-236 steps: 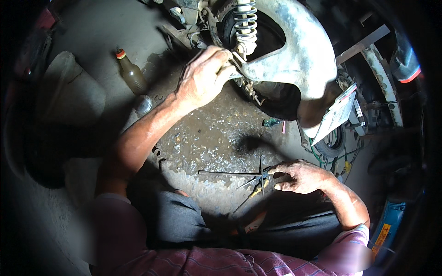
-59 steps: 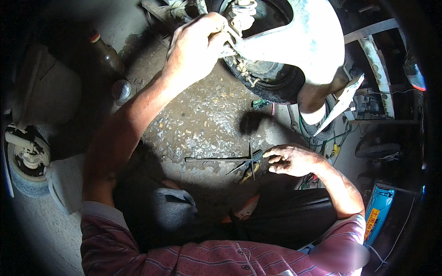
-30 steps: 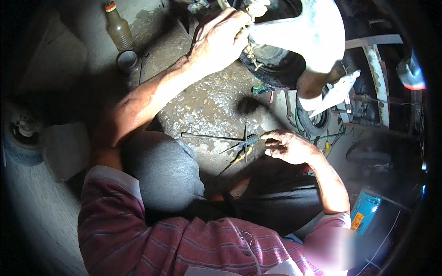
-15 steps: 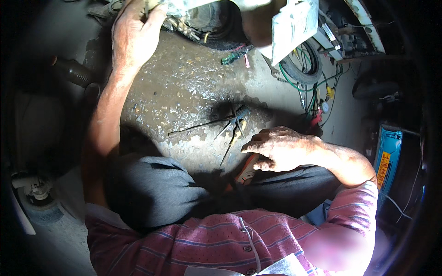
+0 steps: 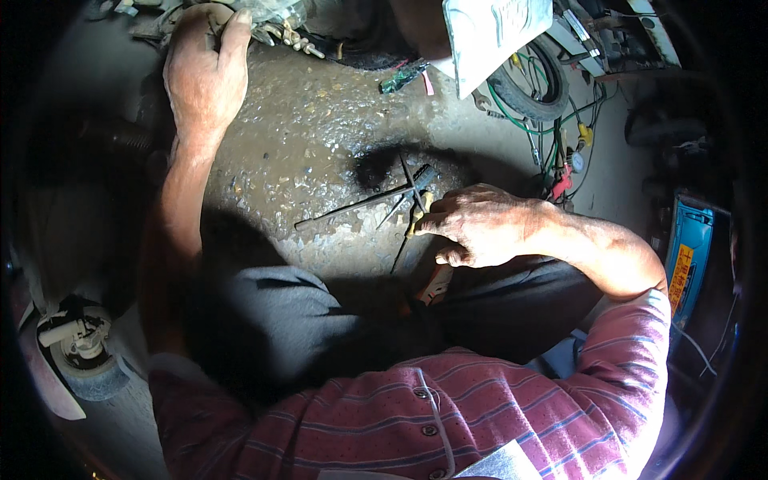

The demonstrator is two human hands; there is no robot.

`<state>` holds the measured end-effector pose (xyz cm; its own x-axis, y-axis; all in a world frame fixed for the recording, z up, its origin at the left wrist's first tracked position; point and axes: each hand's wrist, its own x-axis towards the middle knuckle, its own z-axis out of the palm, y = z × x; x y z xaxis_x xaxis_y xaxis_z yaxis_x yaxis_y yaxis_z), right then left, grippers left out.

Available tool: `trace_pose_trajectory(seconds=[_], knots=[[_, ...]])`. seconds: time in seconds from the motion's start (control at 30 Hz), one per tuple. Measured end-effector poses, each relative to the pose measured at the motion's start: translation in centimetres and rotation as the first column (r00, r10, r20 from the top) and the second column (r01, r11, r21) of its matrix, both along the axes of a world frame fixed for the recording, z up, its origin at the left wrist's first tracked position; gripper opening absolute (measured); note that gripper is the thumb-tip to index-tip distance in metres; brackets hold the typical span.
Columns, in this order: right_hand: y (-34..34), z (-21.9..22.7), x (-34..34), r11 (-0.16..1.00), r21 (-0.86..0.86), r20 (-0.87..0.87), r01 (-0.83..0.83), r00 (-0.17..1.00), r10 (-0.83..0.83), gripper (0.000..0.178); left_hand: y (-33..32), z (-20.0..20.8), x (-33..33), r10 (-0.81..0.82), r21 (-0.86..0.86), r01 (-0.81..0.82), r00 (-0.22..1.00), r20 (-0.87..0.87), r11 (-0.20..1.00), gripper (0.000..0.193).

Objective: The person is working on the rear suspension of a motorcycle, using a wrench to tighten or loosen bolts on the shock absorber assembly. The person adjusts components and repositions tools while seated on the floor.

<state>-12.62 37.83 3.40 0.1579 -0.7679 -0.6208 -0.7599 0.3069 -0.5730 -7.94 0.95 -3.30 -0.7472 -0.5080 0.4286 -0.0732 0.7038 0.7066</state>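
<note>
My right hand (image 5: 488,228) reaches over a small pile of tools on the wet ground. Its forefinger is at the yellow handle of a screwdriver (image 5: 422,206), seemingly touching it; the thumb stays apart and nothing is held. Across that screwdriver lie a long thin screwdriver (image 5: 352,207) with a dark handle and a short dark rod (image 5: 410,180). At the upper left, my left hand (image 5: 204,92) is curled at the dirty metal parts (image 5: 280,28) of a machine. Its thumb shows, but the other fingertips and whatever they grip are hidden.
A green-handled screwdriver (image 5: 402,78) lies beyond the pile. To the right are a tyre (image 5: 534,96), hoses and a pressure gauge (image 5: 577,162). A pale panel (image 5: 492,40) hangs at the top. A blue case (image 5: 690,248) stands far right; a small wheel (image 5: 88,360) lies left.
My right hand has moved forward and slightly left, up to the yellow-handled screwdriver. My left hand appears further left and higher in the picture; the whole view has also shifted a little.
</note>
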Motion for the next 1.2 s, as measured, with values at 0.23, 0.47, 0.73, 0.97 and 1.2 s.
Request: trace_pose_trajectory(seconds=[0.23,0.47,0.73,0.97,1.2], knots=[[0.9,-1.8,0.5,0.999,0.007,-0.038,-0.050,0.998,0.050,0.053,-3.3,-0.5,0.4,-0.105,-0.684,0.041,0.993,-0.052,0.728,0.022],[1.2,-3.1,1.4,0.995,0.071,-0.030,-0.073,0.997,0.075,0.050,-2.5,0.7,0.9,-0.047,-0.303,0.013,0.994,-0.104,0.953,0.018],[1.5,-4.9,5.0,0.965,0.175,0.092,-0.196,0.979,0.182,0.047,0.3,-0.1,3.7,-0.413,-0.084,0.405,0.883,-0.222,0.911,0.022],[4.2,-11.5,7.9,0.836,0.455,0.215,-0.306,0.949,0.230,0.048,4.8,-12.6,12.5,-0.441,0.844,-0.007,0.851,0.287,0.536,0.030],[0.1,-21.5,-0.2,0.951,0.307,-0.351,0.024,0.932,0.090,0.052,9.6,-19.3,21.0,-0.482,0.933,-0.174,0.817,0.315,0.315,0.038]])
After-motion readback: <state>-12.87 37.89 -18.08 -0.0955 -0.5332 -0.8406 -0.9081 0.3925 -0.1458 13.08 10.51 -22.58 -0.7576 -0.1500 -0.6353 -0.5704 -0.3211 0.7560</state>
